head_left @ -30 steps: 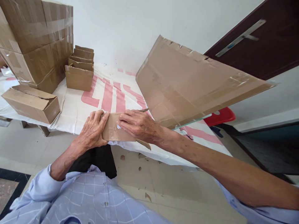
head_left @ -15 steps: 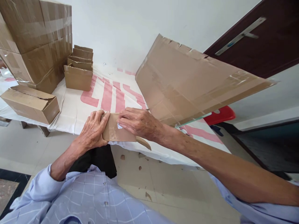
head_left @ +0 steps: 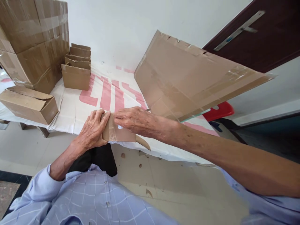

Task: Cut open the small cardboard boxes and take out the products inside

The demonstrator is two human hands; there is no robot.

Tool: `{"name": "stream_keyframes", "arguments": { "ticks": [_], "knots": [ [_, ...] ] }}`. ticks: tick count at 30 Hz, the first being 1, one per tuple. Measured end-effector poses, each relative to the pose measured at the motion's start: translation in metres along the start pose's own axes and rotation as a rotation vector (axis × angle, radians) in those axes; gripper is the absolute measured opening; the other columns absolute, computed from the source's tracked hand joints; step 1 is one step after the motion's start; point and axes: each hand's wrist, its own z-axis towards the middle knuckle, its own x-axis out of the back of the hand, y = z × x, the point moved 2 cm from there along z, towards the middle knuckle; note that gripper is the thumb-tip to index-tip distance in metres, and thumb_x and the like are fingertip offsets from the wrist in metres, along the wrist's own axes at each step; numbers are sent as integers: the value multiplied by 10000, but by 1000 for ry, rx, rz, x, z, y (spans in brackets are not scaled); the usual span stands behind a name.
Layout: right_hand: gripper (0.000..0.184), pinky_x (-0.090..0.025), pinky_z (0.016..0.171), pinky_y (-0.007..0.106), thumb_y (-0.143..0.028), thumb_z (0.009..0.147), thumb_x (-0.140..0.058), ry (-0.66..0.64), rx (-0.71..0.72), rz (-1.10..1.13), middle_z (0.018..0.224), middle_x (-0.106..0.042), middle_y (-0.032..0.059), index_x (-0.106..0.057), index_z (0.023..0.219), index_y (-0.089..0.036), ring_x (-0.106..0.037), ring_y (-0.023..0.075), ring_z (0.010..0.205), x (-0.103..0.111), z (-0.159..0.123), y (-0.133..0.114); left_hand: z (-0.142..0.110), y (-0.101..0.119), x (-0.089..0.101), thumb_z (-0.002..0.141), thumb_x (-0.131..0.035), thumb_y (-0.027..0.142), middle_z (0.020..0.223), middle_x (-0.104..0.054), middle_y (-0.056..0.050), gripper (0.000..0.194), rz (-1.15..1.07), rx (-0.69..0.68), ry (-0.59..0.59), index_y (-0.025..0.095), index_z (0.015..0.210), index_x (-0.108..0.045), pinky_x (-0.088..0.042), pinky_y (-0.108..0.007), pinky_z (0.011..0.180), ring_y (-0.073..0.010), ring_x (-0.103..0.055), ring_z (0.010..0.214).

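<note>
A small brown cardboard box (head_left: 124, 132) lies at the table's front edge, with clear tape on its near left side and a flap sticking out at the lower right. My left hand (head_left: 95, 128) grips its left end, thumb along the top and fingers over the far side. Across the box's upper face lies my right hand (head_left: 132, 120), its fingers bent and pressed together; whatever they may hold is hidden. Just below those fingers a small white label with a blue outline (head_left: 120, 127) shows. A thin dark tip (head_left: 147, 110) pokes out beyond my right wrist.
A large cardboard sheet (head_left: 187, 75) leans over the table's right side. At left stand taped stacked cartons (head_left: 35, 47), upright open boxes (head_left: 76, 76) and a closed long box (head_left: 30, 104). A red plastic stool (head_left: 219, 112) is behind the table; cardboard scraps (head_left: 148, 193) litter the floor.
My right hand has slid slightly left along the box, towards my left hand. The left hand keeps its grip. The view has shifted a little.
</note>
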Motion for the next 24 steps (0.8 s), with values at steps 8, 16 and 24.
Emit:
{"name": "stream_keyframes", "arguments": {
  "ticks": [8,16,24],
  "knots": [
    [363,-427,677,326,82,1016,-461,-105,10,-180,876,-615,37,-665,958,-212,-572,190,828,16,1,-12,1,-3,-4,676,-773,234,1499,-505,-222,1092,-56,-46,9,203,1679,-345,-565,-640,1064,-449,-500,1359],
    [317,-426,707,309,72,1011,-449,-162,45,-278,860,-583,26,-612,963,-196,-539,181,792,12,1,-14,1,-3,-7,669,-756,227,1512,-499,-234,1099,-55,-72,25,190,1683,-335,-557,-646,1074,-450,-494,1361],
    [363,-418,706,318,77,1032,-405,-57,-5,-218,860,-580,34,-641,970,-192,-512,190,785,7,-5,-14,1,-2,-4,686,-743,232,1536,-490,-223,1103,-49,-67,-15,219,1697,-302,-562,-642,1086,-442,-489,1380]
  ]
}}
